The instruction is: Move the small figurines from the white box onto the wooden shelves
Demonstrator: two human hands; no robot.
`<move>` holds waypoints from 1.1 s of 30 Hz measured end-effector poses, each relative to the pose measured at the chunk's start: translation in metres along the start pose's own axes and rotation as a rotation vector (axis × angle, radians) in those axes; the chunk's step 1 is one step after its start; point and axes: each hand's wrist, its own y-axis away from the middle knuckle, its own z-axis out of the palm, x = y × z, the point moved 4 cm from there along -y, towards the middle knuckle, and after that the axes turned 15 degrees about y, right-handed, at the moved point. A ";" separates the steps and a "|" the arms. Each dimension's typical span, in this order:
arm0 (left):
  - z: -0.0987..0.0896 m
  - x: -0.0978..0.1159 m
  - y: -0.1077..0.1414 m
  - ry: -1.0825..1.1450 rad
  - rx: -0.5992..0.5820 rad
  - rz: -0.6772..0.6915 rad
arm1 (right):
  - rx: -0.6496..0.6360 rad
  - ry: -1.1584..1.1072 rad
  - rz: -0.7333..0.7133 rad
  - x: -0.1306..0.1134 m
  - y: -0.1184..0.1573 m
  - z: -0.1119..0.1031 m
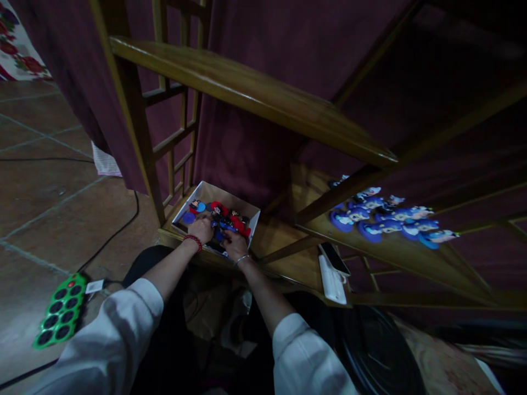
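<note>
A white cardboard box (252,222) on the low wooden shelf holds several small toy figurines, among them a red one (242,225) and one with a light-blue body (198,206). My left hand (201,229), wearing a red bead bracelet, is inside the box at its left with the fingers curled; whatever they grip is hidden. At the front right of the box, my right hand (234,245), with a thin bangle, pinches a dark-blue figurine (224,225). The fingertips of both hands are close together, and the dim light blurs the details.
More blue and white figurines (379,216) stand in rows on a higher shelf at right. Below lie a phone (334,259) and a white object (331,281). A wooden bar (247,99) crosses above the box. On the floor sits a green power strip (61,310) with cables.
</note>
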 end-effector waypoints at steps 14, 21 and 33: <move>-0.004 -0.008 -0.007 0.265 0.003 -0.137 | 0.016 0.003 0.007 0.002 -0.004 0.007; -0.006 -0.018 -0.008 0.517 -0.017 -0.188 | -0.007 0.003 -0.013 0.004 -0.008 0.013; -0.005 -0.016 -0.011 0.505 0.040 -0.208 | -0.017 0.135 0.008 -0.006 -0.007 0.003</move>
